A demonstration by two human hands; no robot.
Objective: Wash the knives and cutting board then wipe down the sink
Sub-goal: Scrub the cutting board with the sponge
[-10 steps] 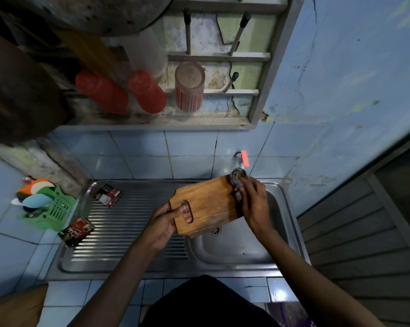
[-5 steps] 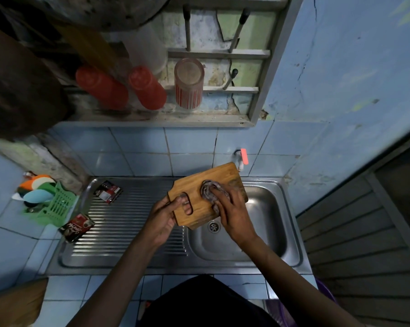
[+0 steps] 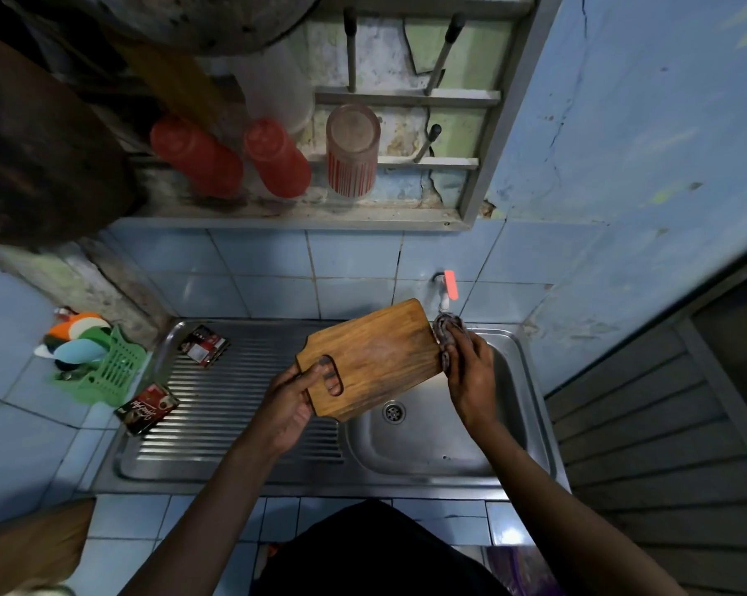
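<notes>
While left hand grips grained wooden cutting board, crumpled scrubber at edge

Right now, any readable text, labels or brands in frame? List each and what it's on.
Sachet near the green basket: white script lettering, too blurred to read.
Sachet at the back of the drainboard: printed label, too small to read.
Cutting board, cups, tap: no text visible.

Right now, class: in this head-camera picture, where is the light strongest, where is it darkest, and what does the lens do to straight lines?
Head view: brightest glare on the sink basin and the front counter tiles; the top-left corner lies in deep shadow; the wide lens bows the shelf rack and wall edges; the cutting board and both hands look fairly sharp.
</notes>
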